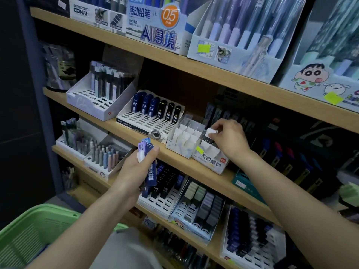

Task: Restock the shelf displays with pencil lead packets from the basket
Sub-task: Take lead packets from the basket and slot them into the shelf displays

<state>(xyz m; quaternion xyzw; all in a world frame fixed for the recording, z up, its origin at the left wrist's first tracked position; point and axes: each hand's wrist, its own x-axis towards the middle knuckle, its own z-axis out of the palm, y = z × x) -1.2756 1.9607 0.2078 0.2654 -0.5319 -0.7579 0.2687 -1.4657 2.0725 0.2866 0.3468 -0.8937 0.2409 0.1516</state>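
My right grip [230, 138] pinches a white packet [210, 132] over the divided box [211, 162]; my left grip [134, 169] clasps spare packets [151, 171]. Next, I think, it must go straight down into a free cell.

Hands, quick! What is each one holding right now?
Left hand: grips a bunch of pencil lead packets.
Right hand: pinches one white-capped packet above the white display box.
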